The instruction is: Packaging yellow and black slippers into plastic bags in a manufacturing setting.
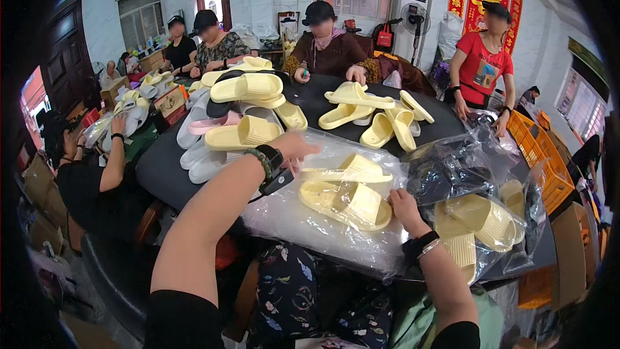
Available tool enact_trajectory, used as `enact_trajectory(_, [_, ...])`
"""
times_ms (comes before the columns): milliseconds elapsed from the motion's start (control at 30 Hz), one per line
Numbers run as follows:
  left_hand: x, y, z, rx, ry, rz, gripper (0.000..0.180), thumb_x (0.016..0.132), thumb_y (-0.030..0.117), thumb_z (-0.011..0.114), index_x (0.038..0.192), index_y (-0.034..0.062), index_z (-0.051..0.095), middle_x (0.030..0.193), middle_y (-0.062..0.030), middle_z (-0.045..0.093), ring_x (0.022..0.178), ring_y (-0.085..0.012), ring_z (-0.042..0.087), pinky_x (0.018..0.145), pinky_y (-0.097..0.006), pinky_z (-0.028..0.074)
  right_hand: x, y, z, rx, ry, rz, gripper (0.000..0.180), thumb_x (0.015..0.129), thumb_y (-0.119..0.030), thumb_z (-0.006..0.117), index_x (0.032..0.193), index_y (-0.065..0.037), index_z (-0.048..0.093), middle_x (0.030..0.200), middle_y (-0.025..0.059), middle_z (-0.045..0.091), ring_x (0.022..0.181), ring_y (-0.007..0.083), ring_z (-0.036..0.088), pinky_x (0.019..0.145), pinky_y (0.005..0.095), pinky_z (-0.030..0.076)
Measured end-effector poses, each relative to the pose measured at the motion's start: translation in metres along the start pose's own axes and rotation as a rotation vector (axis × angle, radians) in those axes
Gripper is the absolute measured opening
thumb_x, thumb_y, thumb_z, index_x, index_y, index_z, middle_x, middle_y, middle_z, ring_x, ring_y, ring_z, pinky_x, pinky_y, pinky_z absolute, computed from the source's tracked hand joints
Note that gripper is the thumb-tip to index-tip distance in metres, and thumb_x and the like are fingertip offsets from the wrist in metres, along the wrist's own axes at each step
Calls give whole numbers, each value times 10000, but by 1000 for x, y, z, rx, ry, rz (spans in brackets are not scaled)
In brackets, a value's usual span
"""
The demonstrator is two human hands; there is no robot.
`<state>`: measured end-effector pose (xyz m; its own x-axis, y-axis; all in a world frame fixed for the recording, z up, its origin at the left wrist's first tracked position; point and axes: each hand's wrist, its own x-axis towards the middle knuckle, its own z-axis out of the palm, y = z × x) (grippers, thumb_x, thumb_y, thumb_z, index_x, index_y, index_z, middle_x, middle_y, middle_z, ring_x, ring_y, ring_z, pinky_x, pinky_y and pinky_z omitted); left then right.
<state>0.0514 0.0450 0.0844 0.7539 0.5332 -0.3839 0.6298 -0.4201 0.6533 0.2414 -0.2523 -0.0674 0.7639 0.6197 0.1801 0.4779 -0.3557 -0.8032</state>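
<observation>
Two pale yellow slide slippers lie on a stack of clear plastic bags [278,210] in front of me, the upper slipper [355,171] tipped on its side. My right hand [407,210] has its fingers curled at the right end of the lower slipper [345,203], gripping its edge. My left hand [294,148] is over the bags, left of the upper slipper, with its fingers stretched out to the right; no object shows in it. Bagged yellow slippers [481,223] lie right of my right wrist.
A pile of yellow, white and pink slippers [242,132] stands at the left, and more yellow slippers [378,116] lie farther back on the black table [158,161]. Several co-workers sit or stand around it. An orange crate [542,161] is at the right.
</observation>
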Motion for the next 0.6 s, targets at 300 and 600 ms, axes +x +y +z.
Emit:
enact_trajectory(300, [-4,-12,-15,-229,-18,181,263,887,178,539,860,-83,568,844,-223,687,595,-285,688,474,-340,547,-4,5,-6,83,-34,57,307,964,-256,499,927,27,609,835,177,669,755,306,650,685,383,501])
enact_trajectory(600, [-19,-37,-61,-981,79,345,257,959,253,513,1010,3,537,1027,-164,660,858,-251,682,691,-325,560,-6,-4,-10,296,-30,200,256,971,-200,484,878,18,580,723,67,591,605,166,561,539,309,458])
